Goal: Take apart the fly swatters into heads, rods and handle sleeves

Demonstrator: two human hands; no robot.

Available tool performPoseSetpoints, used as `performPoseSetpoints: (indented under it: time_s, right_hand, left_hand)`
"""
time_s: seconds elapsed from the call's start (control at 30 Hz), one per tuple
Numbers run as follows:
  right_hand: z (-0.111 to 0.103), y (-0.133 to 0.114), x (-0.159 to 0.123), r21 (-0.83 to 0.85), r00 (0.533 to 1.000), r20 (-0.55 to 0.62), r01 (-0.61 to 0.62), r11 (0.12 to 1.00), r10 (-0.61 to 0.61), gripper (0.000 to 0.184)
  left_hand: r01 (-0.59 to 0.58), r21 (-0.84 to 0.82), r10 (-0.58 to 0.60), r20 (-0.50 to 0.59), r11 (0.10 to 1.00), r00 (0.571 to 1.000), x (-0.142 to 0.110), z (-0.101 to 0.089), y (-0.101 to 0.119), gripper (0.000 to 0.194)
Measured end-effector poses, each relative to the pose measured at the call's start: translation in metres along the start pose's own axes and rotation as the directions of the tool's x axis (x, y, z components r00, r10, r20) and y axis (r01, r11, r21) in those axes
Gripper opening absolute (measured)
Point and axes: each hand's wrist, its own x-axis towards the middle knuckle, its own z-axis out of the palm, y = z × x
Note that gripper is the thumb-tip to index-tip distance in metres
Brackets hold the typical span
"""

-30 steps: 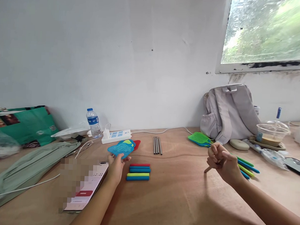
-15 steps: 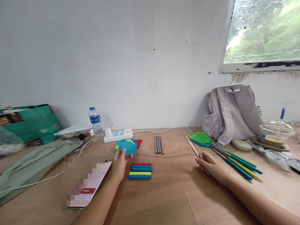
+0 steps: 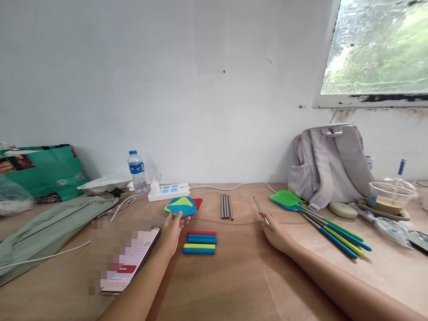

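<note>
My left hand (image 3: 173, 228) pinches the near edge of a blue fly swatter head (image 3: 183, 209), low over a small pile of swatter heads. A yellow-green head and a red head (image 3: 197, 204) show there too. In my right hand (image 3: 276, 235), closed, is a thin metal rod (image 3: 257, 203), its far end tilted up and left. Between the hands lie several grey metal rods (image 3: 227, 207) side by side. Nearer me are coloured handle grips (image 3: 199, 249) in red, blue and yellow. On the right rest several whole fly swatters (image 3: 333, 232) with green and blue heads.
A phone (image 3: 133, 266) lies beside my left forearm. Behind stand a power strip (image 3: 168, 192) and a water bottle (image 3: 138, 173). A grey backpack (image 3: 332, 165) leans on the wall at right, near a drink cup (image 3: 391, 196). A green bag (image 3: 53, 170) sits far left.
My left hand has brought the blue swatter head down to the pile. My right hand has moved left with the metal rod and turned it so its tip points away from me.
</note>
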Motion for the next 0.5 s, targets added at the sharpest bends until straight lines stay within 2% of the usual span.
performPoseSetpoints:
  time_s: [0.13,0.27,0.5]
  right_hand:
    - [0.024,-0.022,0.025,-0.062,0.998,0.055,-0.010,0.998,0.013,0.051]
    - [0.041,-0.038,0.042,-0.095,0.995,0.100,-0.011,0.995,0.021,0.048]
    - [0.045,-0.053,0.052,-0.147,0.987,0.155,-0.019,0.989,0.042,0.049]
  left_hand:
    - [-0.001,-0.009,0.001,-0.029,1.000,1.000,-0.001,0.000,-0.001,0.031]
    - [0.002,-0.010,-0.003,-0.044,1.000,0.999,-0.001,-0.001,-0.001,0.032]
    - [0.032,-0.019,-0.032,-0.044,0.999,0.999,-0.002,0.001,0.001,0.037]
